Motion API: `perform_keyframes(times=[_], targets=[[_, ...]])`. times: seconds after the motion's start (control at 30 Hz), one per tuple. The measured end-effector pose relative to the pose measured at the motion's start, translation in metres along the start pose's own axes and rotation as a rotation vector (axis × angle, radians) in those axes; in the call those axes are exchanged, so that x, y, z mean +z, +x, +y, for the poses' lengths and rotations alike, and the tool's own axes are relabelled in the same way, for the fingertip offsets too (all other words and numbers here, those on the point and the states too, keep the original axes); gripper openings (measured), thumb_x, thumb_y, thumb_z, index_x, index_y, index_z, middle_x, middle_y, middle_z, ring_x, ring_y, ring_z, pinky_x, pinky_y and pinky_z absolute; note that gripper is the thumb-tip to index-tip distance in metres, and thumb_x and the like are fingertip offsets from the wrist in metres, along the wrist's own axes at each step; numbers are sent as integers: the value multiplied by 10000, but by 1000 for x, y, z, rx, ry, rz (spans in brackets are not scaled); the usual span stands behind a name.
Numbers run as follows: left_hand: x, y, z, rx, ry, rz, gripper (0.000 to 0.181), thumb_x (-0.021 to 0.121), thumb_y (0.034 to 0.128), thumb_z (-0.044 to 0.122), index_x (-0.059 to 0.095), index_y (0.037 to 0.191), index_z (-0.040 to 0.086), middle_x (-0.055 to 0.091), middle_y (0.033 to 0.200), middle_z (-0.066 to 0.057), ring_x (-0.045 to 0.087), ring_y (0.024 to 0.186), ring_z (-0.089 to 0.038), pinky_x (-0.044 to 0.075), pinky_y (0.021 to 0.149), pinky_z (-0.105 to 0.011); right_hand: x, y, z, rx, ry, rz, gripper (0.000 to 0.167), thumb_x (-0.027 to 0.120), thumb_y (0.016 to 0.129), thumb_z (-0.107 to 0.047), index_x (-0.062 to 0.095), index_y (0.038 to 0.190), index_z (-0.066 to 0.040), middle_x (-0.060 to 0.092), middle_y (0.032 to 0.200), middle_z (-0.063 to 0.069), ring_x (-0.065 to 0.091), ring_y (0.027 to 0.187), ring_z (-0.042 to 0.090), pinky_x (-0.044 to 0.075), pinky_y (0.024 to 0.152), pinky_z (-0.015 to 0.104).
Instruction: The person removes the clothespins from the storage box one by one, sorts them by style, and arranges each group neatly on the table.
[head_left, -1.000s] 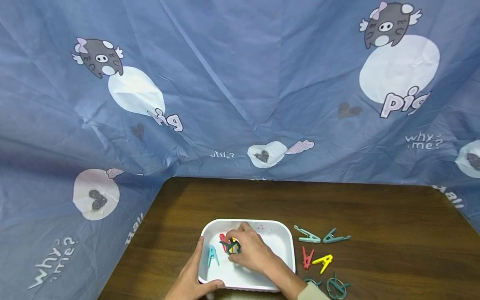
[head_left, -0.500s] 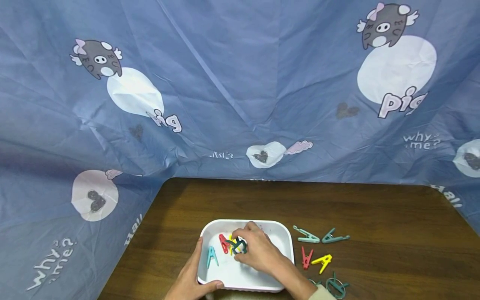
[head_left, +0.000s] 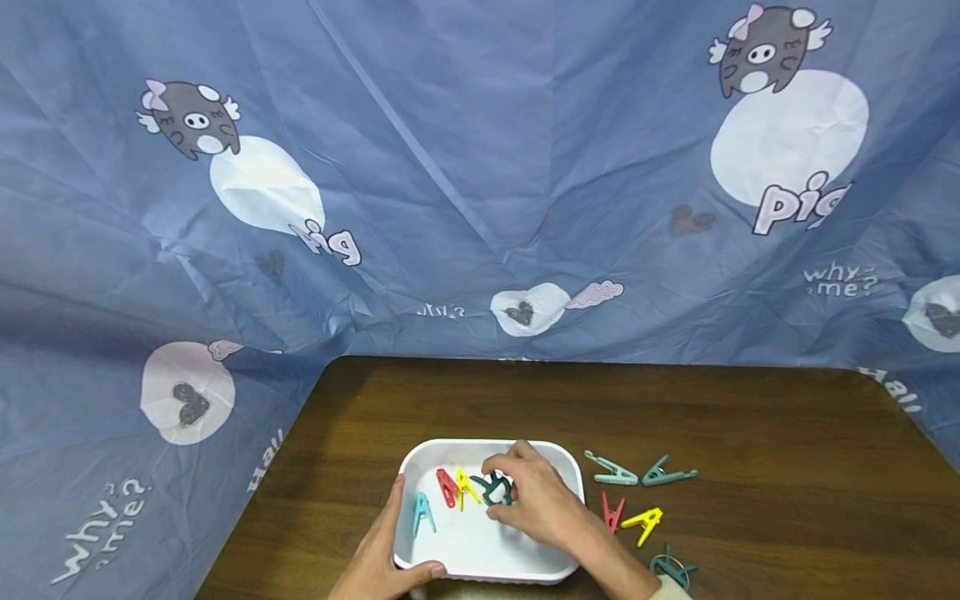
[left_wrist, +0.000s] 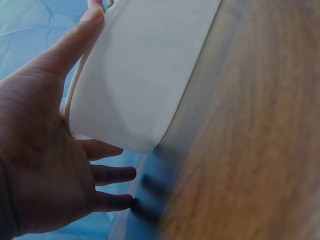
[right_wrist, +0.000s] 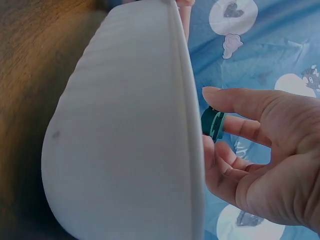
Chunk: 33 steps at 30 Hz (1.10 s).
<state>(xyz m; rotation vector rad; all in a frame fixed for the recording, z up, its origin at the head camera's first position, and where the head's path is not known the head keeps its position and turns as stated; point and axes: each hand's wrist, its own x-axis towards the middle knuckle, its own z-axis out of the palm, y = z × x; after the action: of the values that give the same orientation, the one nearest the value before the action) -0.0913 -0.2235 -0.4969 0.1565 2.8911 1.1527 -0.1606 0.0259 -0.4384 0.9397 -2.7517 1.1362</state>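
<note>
In the head view my right hand [head_left: 536, 500] pinches a dark green ring-shaped clip [head_left: 495, 488] over the floor of a white plastic tray [head_left: 472, 550]. The right wrist view shows this green clip [right_wrist: 214, 123] between thumb and fingers just beyond the tray's rim. To its left inside the tray lie a yellow clothespin [head_left: 465, 487], a red clothespin [head_left: 447, 487] and a light blue clothespin [head_left: 423, 512]. My left hand [head_left: 378, 554] rests against the tray's near left corner. Its thumb lies along the rim, and its other fingers are straight [left_wrist: 55, 125].
On the table [head_left: 757, 467] right of the tray lie two grey-green hooked pegs [head_left: 617, 471], a red clothespin [head_left: 612, 512], a yellow clothespin [head_left: 645, 525] and a green ring clip [head_left: 672, 568]. A blue printed cloth [head_left: 420, 167] hangs behind.
My right hand has moved right within the tray with the green ring clip, uncovering the yellow clothespin. My forearm now covers another green clip on the table. The left hand stays put.
</note>
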Motion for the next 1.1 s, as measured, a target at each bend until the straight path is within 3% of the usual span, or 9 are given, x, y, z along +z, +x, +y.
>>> perform_keyframes(times=[0.3, 0.67, 1.1], targets=[[2, 1, 0, -11, 9, 3, 1264, 892, 700, 461, 123, 1600, 18, 343, 1597, -263, 421, 1421, -442, 417, 1110, -585, -9, -10, 8, 29, -3, 47, 392, 880, 702, -78, 713, 1051, -138, 604, 989, 43, 533, 668, 48, 431, 606, 156], [0, 1, 0, -10, 4, 3, 1267, 899, 692, 448, 129, 1596, 6, 321, 1607, -267, 398, 1435, -448, 401, 1120, -595, -29, -26, 19, 142, 4, 47, 422, 878, 711, -67, 715, 1097, -116, 592, 993, 35, 513, 686, 72, 419, 574, 160], [0, 2, 1, -26, 1, -10, 1273, 898, 693, 454, 117, 1602, 23, 318, 1611, -258, 401, 1436, -432, 419, 1115, -569, -52, -47, 35, 191, -14, 107, 409, 883, 716, -66, 712, 1073, -171, 553, 919, -10, 444, 676, 4, 411, 576, 167]])
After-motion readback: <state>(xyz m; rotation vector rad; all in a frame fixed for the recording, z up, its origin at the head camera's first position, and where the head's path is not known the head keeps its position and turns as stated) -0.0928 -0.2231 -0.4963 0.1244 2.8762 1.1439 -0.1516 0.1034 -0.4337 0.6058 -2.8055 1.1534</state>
